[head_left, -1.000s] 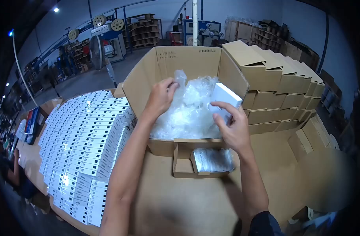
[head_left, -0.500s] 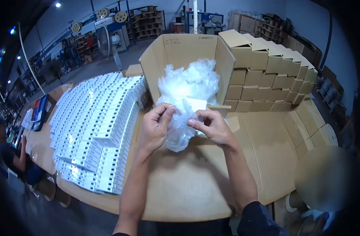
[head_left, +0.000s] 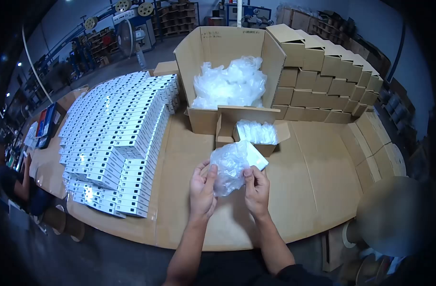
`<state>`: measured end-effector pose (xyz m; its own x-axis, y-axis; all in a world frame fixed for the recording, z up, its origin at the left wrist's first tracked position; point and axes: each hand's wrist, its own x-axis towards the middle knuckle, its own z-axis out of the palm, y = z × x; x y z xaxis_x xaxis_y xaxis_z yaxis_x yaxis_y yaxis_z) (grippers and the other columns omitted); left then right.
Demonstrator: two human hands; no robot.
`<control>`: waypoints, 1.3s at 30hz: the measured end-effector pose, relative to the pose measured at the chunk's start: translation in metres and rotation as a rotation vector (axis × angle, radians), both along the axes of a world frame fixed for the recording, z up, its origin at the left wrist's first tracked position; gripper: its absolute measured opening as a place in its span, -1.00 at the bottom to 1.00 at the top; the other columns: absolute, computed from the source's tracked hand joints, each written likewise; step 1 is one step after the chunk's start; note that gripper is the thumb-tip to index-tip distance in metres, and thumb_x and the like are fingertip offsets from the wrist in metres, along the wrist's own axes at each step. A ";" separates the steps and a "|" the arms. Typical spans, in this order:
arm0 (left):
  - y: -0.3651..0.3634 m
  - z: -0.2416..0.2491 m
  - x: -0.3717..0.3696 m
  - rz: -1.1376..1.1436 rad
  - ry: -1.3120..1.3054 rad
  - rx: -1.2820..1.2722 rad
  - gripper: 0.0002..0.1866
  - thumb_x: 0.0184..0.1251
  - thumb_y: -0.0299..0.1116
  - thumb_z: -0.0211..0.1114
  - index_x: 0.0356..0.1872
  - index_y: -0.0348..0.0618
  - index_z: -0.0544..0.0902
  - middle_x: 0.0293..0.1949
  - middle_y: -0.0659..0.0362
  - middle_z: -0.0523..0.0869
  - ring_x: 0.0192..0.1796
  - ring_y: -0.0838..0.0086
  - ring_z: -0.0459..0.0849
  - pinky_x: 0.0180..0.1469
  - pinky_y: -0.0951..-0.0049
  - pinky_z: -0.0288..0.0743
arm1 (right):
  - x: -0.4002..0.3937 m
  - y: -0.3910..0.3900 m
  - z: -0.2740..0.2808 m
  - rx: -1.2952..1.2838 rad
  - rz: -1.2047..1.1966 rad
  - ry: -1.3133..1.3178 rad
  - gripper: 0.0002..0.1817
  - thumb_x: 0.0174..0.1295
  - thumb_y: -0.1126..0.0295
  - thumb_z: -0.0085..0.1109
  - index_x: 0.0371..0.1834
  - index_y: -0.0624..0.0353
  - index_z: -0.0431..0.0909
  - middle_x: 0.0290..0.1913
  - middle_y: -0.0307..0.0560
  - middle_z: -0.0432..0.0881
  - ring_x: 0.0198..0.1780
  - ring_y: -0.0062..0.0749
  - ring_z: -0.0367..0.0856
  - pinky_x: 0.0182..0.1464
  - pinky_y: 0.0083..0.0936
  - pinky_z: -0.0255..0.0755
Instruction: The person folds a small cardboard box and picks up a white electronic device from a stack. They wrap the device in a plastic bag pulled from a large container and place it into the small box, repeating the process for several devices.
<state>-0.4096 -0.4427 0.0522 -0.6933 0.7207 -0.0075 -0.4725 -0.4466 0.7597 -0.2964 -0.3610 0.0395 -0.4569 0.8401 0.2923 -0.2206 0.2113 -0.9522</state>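
A crinkled clear plastic bag point(head_left: 227, 167) is held up over the table between my two hands. My left hand point(head_left: 203, 189) grips its left side, thumb lying on the film. At the bag's right edge, my right hand point(head_left: 257, 193) is closed with the thumb up, pinching the film against a flat white box point(head_left: 258, 157). Part of that box is hidden behind the bag. Just beyond them stands a small open carton point(head_left: 225, 136) holding a row of plastic-wrapped white packs point(head_left: 257, 132).
A large carton point(head_left: 184, 62) full of loose plastic bags point(head_left: 230, 83) stands behind. Stacked white boxes point(head_left: 113, 143) cover the left of the cardboard-topped table point(head_left: 194, 240). Brown cartons point(head_left: 323, 78) are piled at back right. Another person point(head_left: 18, 178) sits at far left.
My hands have come down and nearer to me with the bag and white box. The bag is spread wider, and the small carton with wrapped packs has come into sight.
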 end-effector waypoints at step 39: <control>-0.032 0.042 -0.014 0.369 1.717 -0.363 -0.76 0.10 -0.54 0.56 -0.19 -0.16 0.74 -0.08 0.15 0.69 0.02 0.22 0.63 -0.01 0.26 0.50 | 0.018 -0.018 -0.021 0.188 -0.140 -0.168 -0.83 0.26 0.43 0.49 -0.18 0.29 0.77 -0.12 -0.02 0.54 -0.18 -0.32 0.55 -0.16 -0.43 0.43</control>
<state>-0.4233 -0.4743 0.0937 -0.2033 0.6689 0.7150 0.9469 -0.0514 0.3173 -0.2780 -0.3787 0.0187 -0.3954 0.8365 0.3793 -0.0196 0.4052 -0.9140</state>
